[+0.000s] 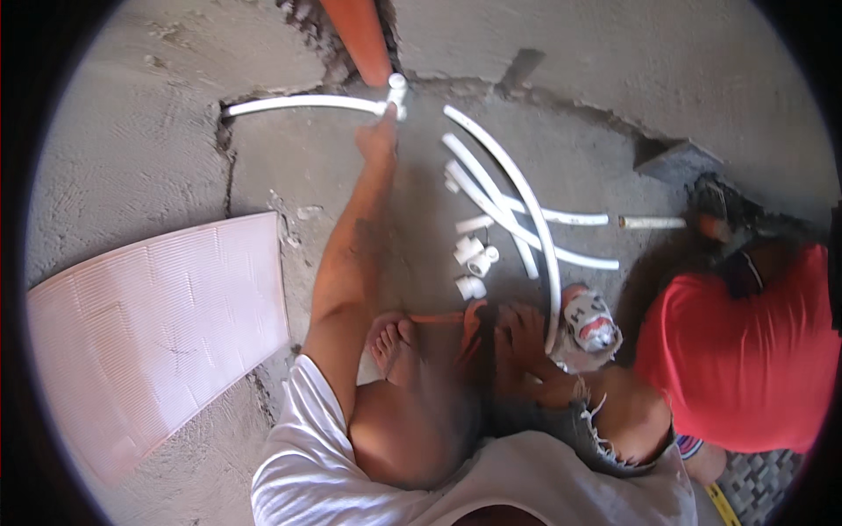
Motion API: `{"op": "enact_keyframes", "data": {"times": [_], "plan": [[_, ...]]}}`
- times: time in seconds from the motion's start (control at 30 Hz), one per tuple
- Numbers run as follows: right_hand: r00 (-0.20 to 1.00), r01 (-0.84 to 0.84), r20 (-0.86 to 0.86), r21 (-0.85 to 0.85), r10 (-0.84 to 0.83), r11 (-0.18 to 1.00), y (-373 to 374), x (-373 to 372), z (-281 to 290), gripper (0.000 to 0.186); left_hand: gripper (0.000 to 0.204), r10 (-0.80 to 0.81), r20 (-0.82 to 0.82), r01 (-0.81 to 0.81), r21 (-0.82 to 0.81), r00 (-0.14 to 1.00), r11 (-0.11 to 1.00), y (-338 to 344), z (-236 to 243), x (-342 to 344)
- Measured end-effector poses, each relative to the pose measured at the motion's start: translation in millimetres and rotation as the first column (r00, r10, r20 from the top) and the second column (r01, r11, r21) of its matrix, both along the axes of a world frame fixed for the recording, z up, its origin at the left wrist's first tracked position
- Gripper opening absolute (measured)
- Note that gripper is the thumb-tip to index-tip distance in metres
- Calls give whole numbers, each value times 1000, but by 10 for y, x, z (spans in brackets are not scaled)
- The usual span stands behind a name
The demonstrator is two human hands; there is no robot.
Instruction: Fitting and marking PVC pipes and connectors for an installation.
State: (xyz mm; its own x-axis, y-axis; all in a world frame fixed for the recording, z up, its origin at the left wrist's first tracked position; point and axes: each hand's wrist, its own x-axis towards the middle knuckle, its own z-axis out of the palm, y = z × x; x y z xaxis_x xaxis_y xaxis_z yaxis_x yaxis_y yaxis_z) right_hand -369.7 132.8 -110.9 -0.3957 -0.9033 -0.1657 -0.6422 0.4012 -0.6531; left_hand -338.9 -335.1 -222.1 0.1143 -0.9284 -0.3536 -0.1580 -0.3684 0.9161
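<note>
In the head view, my left arm stretches forward to the wall base. My left hand (379,133) is closed on a white pipe tee fitting (396,95). The fitting sits at the right end of a curved-looking white pipe (303,103) that runs left along the wall. Just beyond it a thick orange pipe (361,39) stands in a broken-out channel. To the right of my arm lie several loose white pipes (526,197) and several white fittings (471,250). An orange object (472,331), partly hidden, lies between my feet. I cannot make out my right hand.
A person in a red shirt (737,351) crouches close at the right. A ribbed, pinkish-white panel (167,337) lies at the left. Near my right foot stands a worn container with a white label (589,329). A grey block (680,162) rests by the wall.
</note>
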Motion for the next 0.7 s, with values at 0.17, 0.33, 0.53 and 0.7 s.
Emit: {"op": "enact_keyframes", "data": {"times": [0.17,0.33,0.53,0.7], "plan": [[976,-144,-169,-36,136,989,32,-257,-87,43,54,17,-74,-9,108,997,994,132,79,-244],[996,1,-90,-82,-8,997,-160,-251,27,39,47,-81,217,68,68,973,995,160,298,-323],[936,46,-344,-98,-78,994,-1083,-1150,253,61,50,56,62,-59,55,997,997,167,202,-177],[982,169,31,322,-189,932,-1243,-1613,-69,87,60,-151,241,210,-241,959,948,3,-678,-258]]}}
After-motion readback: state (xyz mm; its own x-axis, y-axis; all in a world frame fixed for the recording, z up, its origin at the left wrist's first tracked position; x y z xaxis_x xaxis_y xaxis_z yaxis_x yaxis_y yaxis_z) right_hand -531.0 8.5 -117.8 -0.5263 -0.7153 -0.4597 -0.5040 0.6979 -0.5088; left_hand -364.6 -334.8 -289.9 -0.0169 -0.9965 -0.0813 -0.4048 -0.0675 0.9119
